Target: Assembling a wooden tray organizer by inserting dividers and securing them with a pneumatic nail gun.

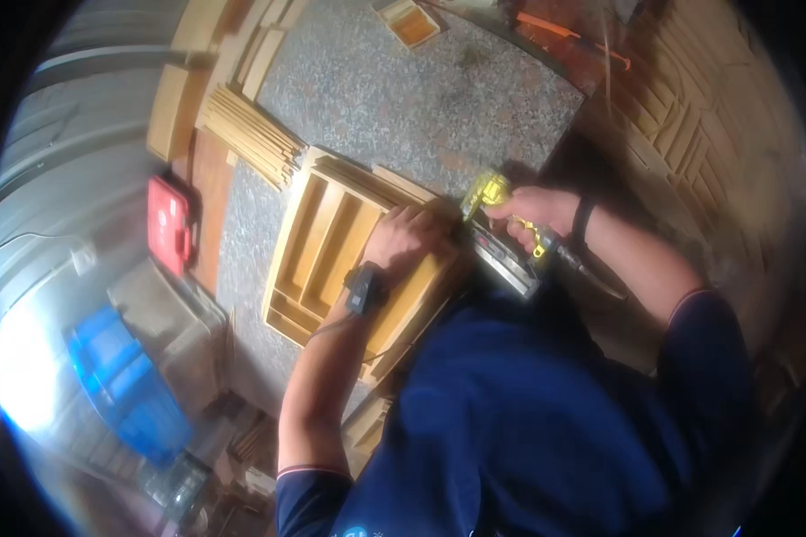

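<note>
A pale wooden tray (323, 242) with long compartments and short ones at its near left end lies tilted across the table's front edge. My left hand (407, 240) grips the tray near its right end, fingers curled over the wood; the fingertips are partly hidden. In my right hand (535, 215) is a yellow nail gun (487, 193), its handle wrapped by my fingers. The gun's silver magazine (507, 261) points down toward me, and its nose is close to the tray's right end. Shadow hides whether nose and wood touch.
The speckled grey tabletop (403, 98) bears a bundle of thin wooden strips (249, 134) and a small open box (409, 22). A red case (169, 224) and a blue bin (130, 385) are at the left. Wood pieces (690, 134) lie at right; a hose trails from the gun.
</note>
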A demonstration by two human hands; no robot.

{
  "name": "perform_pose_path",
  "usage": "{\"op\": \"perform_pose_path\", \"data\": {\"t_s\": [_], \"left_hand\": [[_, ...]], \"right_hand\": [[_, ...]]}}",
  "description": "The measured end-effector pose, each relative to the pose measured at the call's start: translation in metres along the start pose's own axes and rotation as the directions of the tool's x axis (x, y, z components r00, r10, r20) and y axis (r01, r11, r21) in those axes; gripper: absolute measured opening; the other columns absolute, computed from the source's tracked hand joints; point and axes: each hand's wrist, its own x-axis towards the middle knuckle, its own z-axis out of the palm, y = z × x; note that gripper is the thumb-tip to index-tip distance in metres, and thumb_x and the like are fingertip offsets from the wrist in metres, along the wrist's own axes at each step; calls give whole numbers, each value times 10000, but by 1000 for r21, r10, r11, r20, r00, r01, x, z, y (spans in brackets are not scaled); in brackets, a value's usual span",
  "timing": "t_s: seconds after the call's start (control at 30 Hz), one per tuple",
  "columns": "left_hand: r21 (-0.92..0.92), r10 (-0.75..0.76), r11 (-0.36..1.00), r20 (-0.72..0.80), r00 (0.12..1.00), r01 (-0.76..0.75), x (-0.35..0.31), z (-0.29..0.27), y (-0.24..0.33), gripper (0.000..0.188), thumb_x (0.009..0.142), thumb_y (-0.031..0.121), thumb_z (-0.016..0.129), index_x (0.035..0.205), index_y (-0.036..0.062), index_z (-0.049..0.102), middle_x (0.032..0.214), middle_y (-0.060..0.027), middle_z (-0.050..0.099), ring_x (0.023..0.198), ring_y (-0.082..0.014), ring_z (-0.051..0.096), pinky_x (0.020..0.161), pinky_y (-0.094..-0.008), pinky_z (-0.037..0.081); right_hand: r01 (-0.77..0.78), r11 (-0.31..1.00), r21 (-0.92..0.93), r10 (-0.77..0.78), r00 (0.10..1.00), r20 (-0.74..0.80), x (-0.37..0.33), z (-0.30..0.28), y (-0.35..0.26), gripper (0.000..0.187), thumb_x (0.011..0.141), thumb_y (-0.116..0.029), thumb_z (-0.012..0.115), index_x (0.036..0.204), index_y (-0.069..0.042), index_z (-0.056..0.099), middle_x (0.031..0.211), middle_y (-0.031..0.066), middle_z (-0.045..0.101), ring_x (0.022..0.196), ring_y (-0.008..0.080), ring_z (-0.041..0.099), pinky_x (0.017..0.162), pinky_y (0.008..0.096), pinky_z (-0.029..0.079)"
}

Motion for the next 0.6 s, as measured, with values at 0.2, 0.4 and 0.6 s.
{"op": "perform_pose_path", "data": {"t_s": [0.2,0.4,0.6], "left_hand": [[-29,14,999,-14,1000,-14,5,1,0,114,816,179,691,925,154,709,913,-37,628,940,-255,658,835,-387,549],[-25,-4,1000,37,999,5,2,-9,-4,123,827,171,679,946,153,703,936,-36,629,937,-255,648,840,-384,550],[-47,-32,998,23,999,33,-6,-14,-15,149,844,174,657,979,170,719,993,-25,657,1002,-253,653,887,-389,548]], "right_hand": [[-52,997,-51,53,998,17,9,-11,-12,297,1058,-381,666,970,-110,580,659,-19,475,510,127,460,486,335,435],[-99,994,-52,102,993,62,14,-8,-20,303,1060,-396,661,992,-110,587,627,-37,447,492,115,444,486,322,430],[67,997,32,-67,998,11,6,-2,-25,413,1044,-516,658,1062,-106,611,620,-37,451,489,93,443,474,295,421]]}}
